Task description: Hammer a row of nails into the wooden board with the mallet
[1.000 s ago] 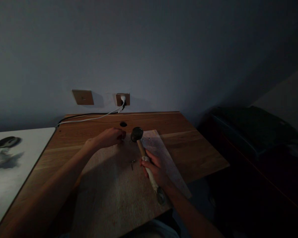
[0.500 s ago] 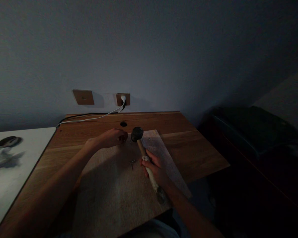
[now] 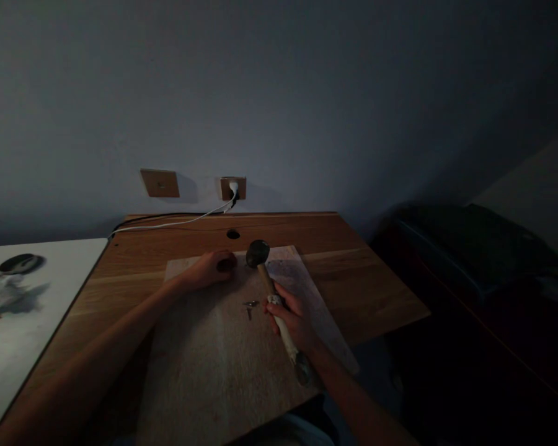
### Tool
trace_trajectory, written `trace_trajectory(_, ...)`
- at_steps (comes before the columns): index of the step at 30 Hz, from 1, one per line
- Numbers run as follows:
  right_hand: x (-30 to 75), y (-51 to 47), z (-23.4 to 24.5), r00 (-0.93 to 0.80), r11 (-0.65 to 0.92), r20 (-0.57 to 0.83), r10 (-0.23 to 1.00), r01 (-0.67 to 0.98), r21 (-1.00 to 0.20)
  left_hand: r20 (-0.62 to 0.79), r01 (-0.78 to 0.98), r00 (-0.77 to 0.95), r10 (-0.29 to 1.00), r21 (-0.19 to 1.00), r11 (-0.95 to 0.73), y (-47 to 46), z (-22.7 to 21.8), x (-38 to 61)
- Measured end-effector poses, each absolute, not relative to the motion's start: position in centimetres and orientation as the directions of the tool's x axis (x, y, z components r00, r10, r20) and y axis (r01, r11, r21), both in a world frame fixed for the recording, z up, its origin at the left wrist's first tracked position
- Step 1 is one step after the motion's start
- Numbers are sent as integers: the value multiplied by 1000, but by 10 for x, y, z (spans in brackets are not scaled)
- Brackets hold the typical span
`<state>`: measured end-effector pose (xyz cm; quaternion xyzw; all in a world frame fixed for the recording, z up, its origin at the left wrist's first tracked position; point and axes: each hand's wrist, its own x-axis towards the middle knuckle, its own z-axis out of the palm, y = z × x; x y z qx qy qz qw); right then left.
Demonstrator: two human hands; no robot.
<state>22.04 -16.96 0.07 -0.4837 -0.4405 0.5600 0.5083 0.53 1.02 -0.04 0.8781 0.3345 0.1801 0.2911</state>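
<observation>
Several metal pieces (image 3: 251, 303) lying on board (image 3: 199, 378); right hand (image 3: 292, 314) gripping hammer (image 3: 286, 339); left hand (image 3: 212, 268) curling at board's eleven o'clock, can't tell if pinching. Probably positioning; any strike needing clearance.

The left arm (image 3: 125, 337) extends forward, left fingers (image 3: 224, 255) curled; the right forearm (image 3: 351, 390) slants inward, right fingers (image 3: 287, 298) clenched.
</observation>
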Motion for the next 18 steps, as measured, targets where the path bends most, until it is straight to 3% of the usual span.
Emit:
trace_trajectory(7, 211, -169, 12, -61, -86, -78, 995, -149, -985, 146, 528, 670, 728, 595, -606, 13, -6, 5)
trace_trajectory(18, 206, -168, 5, -134, -91, -81, 988, -68, -994, 157, 496, 663, 732, 640, -587, 11, -8, 4)
